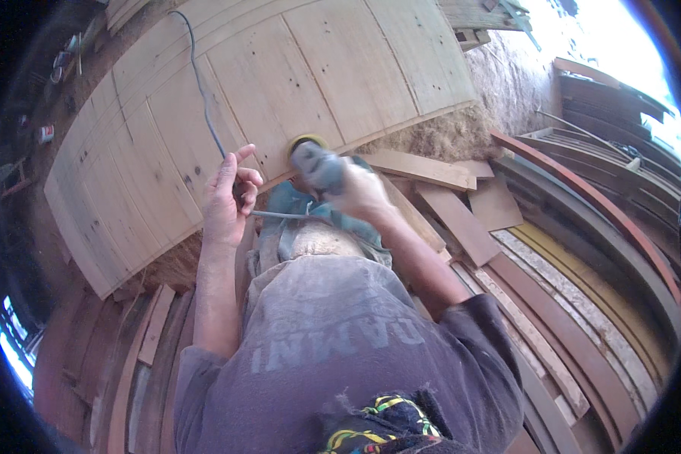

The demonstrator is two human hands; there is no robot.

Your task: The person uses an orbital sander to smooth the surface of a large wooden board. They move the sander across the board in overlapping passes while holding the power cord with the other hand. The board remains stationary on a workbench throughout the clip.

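Observation:
My right hand is wrapped round a grey power tool that looks like an angle grinder, blurred by motion. Its round yellow-edged disc meets the near edge of a large pale wooden door-like panel. A thin grey power cord runs down across the panel into my left hand. Those fingers are curled loosely about the cord, with the index finger partly raised. From the left hand the cord continues toward my waist, below the tool.
Planks and offcuts lie stacked at the right, with a long reddish board slanting across. More boards lie at the lower left. Sawdust or shavings heap beside the panel. A small white and red container stands at the far left.

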